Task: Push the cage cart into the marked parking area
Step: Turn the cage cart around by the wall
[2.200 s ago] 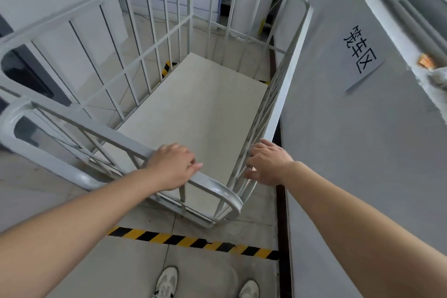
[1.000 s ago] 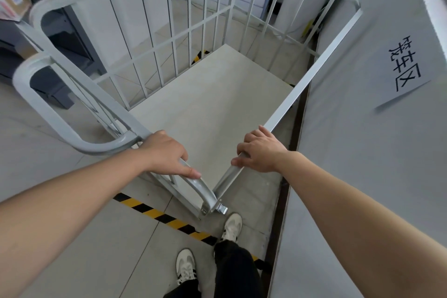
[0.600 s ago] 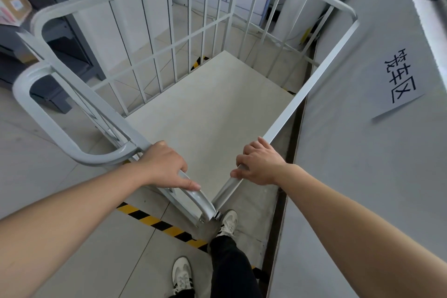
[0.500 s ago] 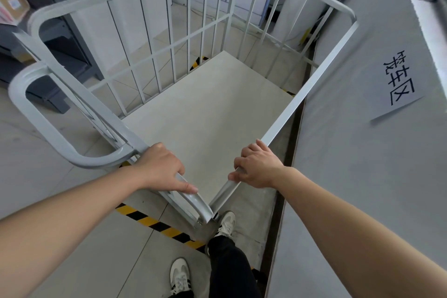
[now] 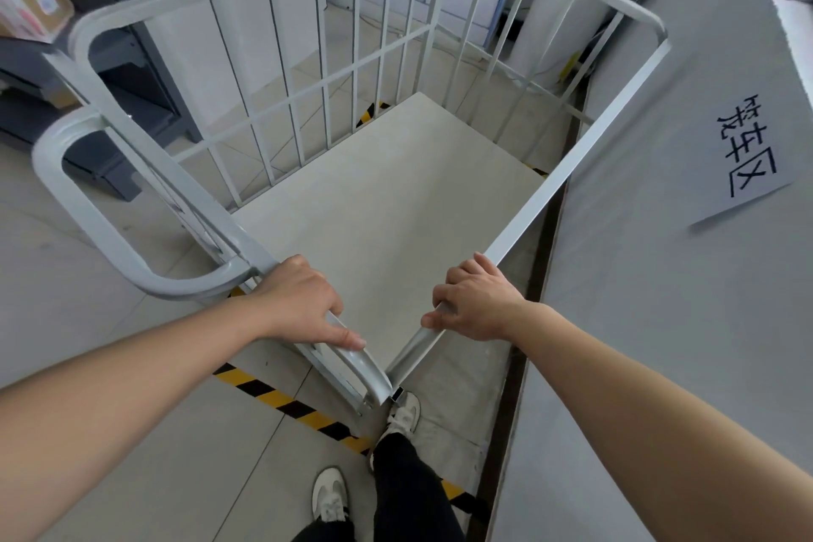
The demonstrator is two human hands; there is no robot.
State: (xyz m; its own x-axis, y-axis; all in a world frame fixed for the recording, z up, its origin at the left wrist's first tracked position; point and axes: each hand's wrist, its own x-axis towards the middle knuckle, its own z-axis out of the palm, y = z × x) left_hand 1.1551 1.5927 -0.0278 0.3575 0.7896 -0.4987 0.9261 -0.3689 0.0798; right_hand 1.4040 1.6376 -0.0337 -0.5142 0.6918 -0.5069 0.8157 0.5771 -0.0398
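Note:
A grey-white metal cage cart (image 5: 286, 70) with barred sides and an empty pale floor stands in front of me, its right side close along a grey wall. My left hand (image 5: 299, 304) grips the near top rail by the cart's near corner. My right hand (image 5: 477, 304) grips the right side rail just past that corner. A yellow-and-black striped floor line (image 5: 281, 398) runs under the cart's near corner. More striped tape (image 5: 371, 112) shows through the bars at the far side.
A grey wall (image 5: 660, 321) on the right carries a paper sign (image 5: 748, 150) with black characters. A dark shelf unit (image 5: 110, 70) with a cardboard box (image 5: 31, 4) stands at the left. My shoes (image 5: 330, 497) are on the tiled floor by the striped line.
The cart has swung so its near corner points at me and its right side lies closer to the wall. My right foot has stepped over the striped line. Both hands keep their grip.

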